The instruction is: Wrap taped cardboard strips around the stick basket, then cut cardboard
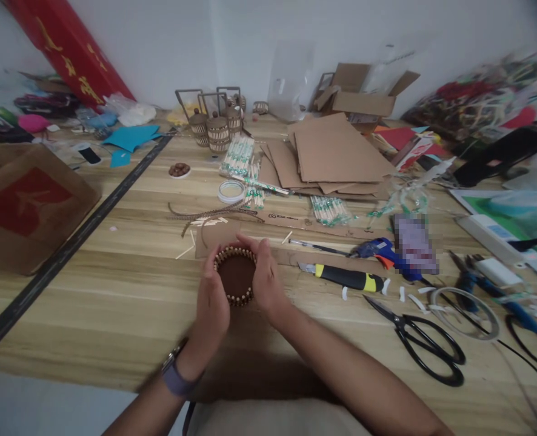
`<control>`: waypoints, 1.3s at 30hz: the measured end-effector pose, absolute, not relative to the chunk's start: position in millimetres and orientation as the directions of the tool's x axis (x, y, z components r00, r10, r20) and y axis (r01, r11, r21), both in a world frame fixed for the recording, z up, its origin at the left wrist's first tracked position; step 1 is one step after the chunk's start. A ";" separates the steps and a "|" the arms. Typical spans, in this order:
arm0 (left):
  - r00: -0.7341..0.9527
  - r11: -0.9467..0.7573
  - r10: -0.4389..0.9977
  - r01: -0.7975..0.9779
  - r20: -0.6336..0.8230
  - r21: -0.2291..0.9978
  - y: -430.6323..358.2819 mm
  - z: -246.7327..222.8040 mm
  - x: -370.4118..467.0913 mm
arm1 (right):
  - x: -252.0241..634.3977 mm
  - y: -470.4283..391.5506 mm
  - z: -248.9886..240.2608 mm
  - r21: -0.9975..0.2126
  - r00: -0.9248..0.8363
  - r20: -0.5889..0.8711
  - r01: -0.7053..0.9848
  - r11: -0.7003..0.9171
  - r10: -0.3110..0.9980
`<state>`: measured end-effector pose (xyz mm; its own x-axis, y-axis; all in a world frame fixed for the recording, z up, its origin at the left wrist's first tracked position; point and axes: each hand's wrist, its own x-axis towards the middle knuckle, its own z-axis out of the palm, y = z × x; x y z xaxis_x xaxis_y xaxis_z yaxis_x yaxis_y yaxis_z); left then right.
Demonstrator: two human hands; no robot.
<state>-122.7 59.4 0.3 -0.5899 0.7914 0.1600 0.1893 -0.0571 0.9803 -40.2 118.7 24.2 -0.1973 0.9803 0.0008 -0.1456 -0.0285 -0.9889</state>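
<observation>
Between my two hands is a small round container (236, 275) with a dark brown floor and a wall of short upright wooden sticks. My left hand (211, 297) curves around its left side, and my right hand (267, 275) wraps its right side, with fingers reaching over the far edge. Both palms press against the stick wall; some fingertips are hidden behind it. Just beyond the container, a piece of cardboard (205, 242) lies flat with loose short sticks (214, 222) on it.
To the right are a utility knife (348, 277), black scissors (416, 339), a blue glue gun (377, 249) and a tape ring (466, 312). Stacked cardboard (336, 151), handled lidded baskets (217, 130) and packets of sticks (239, 155) sit farther back. A paper bag (32, 206) stands left.
</observation>
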 end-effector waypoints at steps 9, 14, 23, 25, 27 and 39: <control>-0.567 -0.078 0.805 0.188 0.173 0.979 57.5 -0.7 -122.6 | -37.0 117.5 26.2 -0.991 -0.201 -0.039 -0.120 -0.064 0.979; -0.571 -0.079 0.801 0.199 0.182 0.977 57.8 -0.5 -121.4 | -36.0 118.3 25.1 -0.990 -0.186 -0.067 -0.107 -0.088 0.980; -0.564 -0.060 0.802 0.252 0.197 0.966 56.5 -0.6 -123.7 | -34.4 121.9 19.8 -0.996 -0.201 -0.007 -0.091 -0.025 0.980; -0.524 -0.116 0.803 0.331 0.284 0.937 52.8 2.1 -130.9 | -23.9 125.1 20.0 -0.993 -0.237 0.112 -0.045 0.105 0.965; -0.388 -0.230 0.799 0.510 0.460 0.829 48.8 7.4 -142.4 | -6.9 129.5 23.0 -0.946 -0.338 0.294 0.030 0.322 0.894; 0.432 -0.538 0.796 0.826 0.423 0.169 54.9 32.6 -168.6 | 39.7 140.1 43.5 -0.314 -0.871 0.338 0.252 0.915 0.356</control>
